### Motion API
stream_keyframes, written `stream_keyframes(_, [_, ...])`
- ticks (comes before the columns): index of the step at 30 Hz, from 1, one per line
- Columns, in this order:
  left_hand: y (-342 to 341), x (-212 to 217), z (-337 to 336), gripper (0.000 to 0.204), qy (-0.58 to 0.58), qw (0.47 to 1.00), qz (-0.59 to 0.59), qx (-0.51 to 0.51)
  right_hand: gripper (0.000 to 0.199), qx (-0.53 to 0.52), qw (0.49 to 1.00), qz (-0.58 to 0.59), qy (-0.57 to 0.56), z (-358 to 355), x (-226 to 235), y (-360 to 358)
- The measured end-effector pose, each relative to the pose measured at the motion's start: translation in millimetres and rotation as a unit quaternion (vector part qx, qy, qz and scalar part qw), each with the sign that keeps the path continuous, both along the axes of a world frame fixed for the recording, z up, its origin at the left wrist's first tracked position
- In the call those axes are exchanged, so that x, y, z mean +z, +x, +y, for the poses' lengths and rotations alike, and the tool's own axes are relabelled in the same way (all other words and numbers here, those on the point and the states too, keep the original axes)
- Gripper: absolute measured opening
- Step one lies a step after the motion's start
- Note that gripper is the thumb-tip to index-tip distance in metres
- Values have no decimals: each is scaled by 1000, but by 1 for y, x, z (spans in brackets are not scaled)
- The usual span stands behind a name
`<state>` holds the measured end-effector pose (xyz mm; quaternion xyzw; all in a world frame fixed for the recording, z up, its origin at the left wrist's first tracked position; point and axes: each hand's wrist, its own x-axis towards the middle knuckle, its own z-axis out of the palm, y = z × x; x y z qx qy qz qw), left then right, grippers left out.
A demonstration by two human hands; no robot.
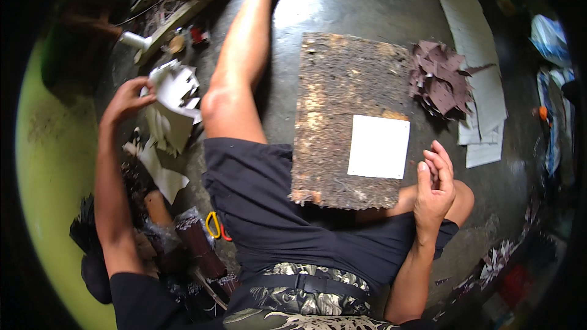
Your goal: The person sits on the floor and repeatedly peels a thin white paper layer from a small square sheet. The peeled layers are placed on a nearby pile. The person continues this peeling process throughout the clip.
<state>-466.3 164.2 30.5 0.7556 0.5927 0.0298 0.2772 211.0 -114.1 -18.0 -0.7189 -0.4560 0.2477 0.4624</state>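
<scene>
A rough, pitted brown board (330, 104) lies across my lap. On its lower right part rests a square white sheet (379, 146) with small dots near its corners. My left hand (131, 99) reaches to a pile of cut white sheets (175, 85) on the floor at the left. Its thumb and fingers are pinched at the edge of a white sheet that curves up from that pile. Just right of the board, my right hand (435, 192) hovers above my bent knee, fingers loosely curled and apart, holding nothing.
A heap of maroon cut pieces (441, 78) sits beyond the board's right edge, next to long flattened cardboard (474, 43). Scissors with yellow and red handles (214, 225) lie by my left thigh. Dark red bundles (199, 247) are near them. A green wall (46, 165) bounds the left.
</scene>
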Motion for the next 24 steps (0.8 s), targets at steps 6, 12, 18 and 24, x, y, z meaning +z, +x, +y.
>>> stream_keyframes(6, [183,168,-94,24,-126,969,-211,0,42,70,964,249,59,16,23,-15])
stream_keyframes(12, [354,157,-158,38,-35,889,-455,25,112,233,851,471,13,32,52,-23])
stream_keyframes(18, [412,56,-152,28,-99,889,-445,52,59,148,803,574,-67,20,62,13])
stream_keyframes(24, [401,12,-169,40,150,978,-118,-83,20,98,963,223,-115,28,30,-10])
